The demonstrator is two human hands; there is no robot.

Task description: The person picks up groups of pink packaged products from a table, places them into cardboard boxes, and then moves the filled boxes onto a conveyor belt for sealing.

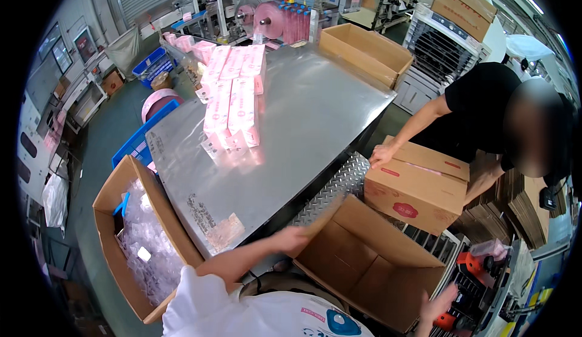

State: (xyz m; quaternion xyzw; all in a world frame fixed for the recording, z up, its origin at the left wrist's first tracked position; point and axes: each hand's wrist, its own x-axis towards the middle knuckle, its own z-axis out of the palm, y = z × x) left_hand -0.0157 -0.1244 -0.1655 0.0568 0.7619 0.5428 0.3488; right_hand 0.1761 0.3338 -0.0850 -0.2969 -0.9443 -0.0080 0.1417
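Observation:
An open brown cardboard box (397,276) is in front of me, its bare inner walls and bottom showing. My left hand (290,239) is at the box's left edge, against a raised flap blurred by motion. Its fingers are too smeared to show whether they grip the flap. By the box's right side is my right hand (439,302), fingers stretched out and holding nothing. Just beyond the open box, a co-worker's hands hold a closed carton (418,185) with a red emblem by its two ends.
A steel table (297,119) carries stacked pink-and-white packs (233,103) and another open box (367,52). At my left, a carton (191,240) holds crumpled clear plastic. A roller conveyor (451,243), an orange-and-black device (467,282) and flattened cartons (512,206) are at the right.

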